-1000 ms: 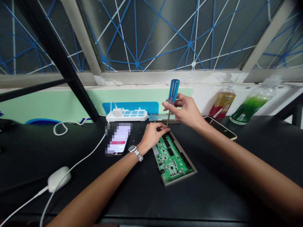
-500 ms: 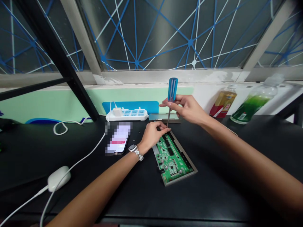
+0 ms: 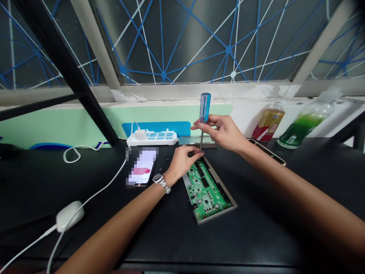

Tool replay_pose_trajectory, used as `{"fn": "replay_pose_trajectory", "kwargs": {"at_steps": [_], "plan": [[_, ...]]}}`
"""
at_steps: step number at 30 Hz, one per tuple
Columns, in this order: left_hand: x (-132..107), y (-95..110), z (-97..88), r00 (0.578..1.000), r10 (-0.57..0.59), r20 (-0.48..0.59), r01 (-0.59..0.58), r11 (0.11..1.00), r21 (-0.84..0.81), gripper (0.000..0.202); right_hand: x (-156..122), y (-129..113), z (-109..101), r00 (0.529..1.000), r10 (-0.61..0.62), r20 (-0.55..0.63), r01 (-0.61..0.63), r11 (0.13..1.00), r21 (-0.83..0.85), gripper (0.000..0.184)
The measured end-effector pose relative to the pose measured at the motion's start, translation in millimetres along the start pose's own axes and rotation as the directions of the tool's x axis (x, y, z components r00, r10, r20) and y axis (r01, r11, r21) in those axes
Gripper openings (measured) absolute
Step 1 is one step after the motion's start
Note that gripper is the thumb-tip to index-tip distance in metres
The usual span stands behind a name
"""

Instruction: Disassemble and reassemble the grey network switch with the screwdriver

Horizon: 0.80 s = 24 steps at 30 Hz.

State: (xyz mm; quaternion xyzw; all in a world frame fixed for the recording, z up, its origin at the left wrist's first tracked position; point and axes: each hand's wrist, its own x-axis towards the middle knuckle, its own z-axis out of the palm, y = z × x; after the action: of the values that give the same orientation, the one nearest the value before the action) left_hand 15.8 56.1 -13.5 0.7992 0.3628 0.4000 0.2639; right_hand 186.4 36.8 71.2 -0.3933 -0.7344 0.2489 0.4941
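Observation:
A screwdriver (image 3: 205, 106) with a translucent blue handle stands almost upright over the far end of a green circuit board (image 3: 209, 194). The board lies in a shallow grey metal frame (image 3: 221, 179) on the black table. My right hand (image 3: 224, 131) is closed, its thumb and fingers pinching the screwdriver where handle meets shaft. Low on the shaft, the thumb and forefinger of my left hand (image 3: 182, 161) close around it near the tip. The tip itself and whatever lies under those fingers are hidden. A silver watch (image 3: 162, 182) sits on my left wrist.
Left of the board lies a lit phone (image 3: 142, 167), with small dark bits beside it. Behind are a white power strip (image 3: 152, 137) and a metal strip (image 3: 196, 142). Two bottles (image 3: 268, 121) stand back right; another phone-like object (image 3: 268, 152) lies behind my right forearm. A white cable (image 3: 105, 188) crosses the left.
The screwdriver handle has tipped slightly left and turned a little in my right fingers. Both hands keep nearly the same place. More of the phone-like object behind my right forearm shows.

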Motion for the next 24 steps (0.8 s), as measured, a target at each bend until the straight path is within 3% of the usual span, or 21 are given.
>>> {"fn": "replay_pose_trajectory", "kwargs": {"at_steps": [2, 5, 8, 10, 13, 16, 19, 24], "plan": [[2, -1, 2.3, 0.999, -0.034, -0.006, 0.034, 0.999, -0.036, 0.016, -3, 4, 1, 1.0, 0.017, 0.026, -0.017, 1.0, -0.003, 0.036], [4, -3, 5.3, 0.998, -0.059, -0.02, 0.058, 0.995, -0.075, 0.023, -10, 18, 7, 0.998, 0.048, -0.034, -0.05, 0.997, -0.061, 0.041], [3, -2, 4.3, 0.998, -0.05, -0.036, 0.048, 0.997, -0.054, 0.022, -19, 32, 15, 0.996, 0.082, -0.029, -0.083, 0.996, -0.03, 0.021], [3, -2, 1.8, 1.0, 0.001, -0.018, -0.001, 1.0, -0.018, 0.017, -22, 36, 18, 0.994, 0.113, 0.01, -0.113, 0.993, 0.032, 0.019], [3, -2, -0.7, 0.996, 0.057, 0.063, -0.052, 0.996, -0.072, 0.011, -23, 37, 18, 0.983, 0.15, 0.103, -0.158, 0.985, 0.074, 0.023], [4, -4, 0.4, 0.999, 0.003, 0.036, 0.001, 0.995, -0.104, 0.009, -23, 37, 18, 0.989, 0.134, 0.053, -0.136, 0.99, 0.033, 0.025], [4, -4, 0.8, 1.0, -0.018, -0.015, 0.017, 0.999, -0.046, 0.016, -24, 39, 18, 0.994, 0.105, -0.01, -0.104, 0.994, 0.027, 0.016], [4, -1, -2.2, 0.996, 0.065, 0.057, -0.063, 0.997, -0.036, 0.008, -25, 38, 16, 0.987, 0.134, 0.085, -0.138, 0.989, 0.046, 0.02]]}}
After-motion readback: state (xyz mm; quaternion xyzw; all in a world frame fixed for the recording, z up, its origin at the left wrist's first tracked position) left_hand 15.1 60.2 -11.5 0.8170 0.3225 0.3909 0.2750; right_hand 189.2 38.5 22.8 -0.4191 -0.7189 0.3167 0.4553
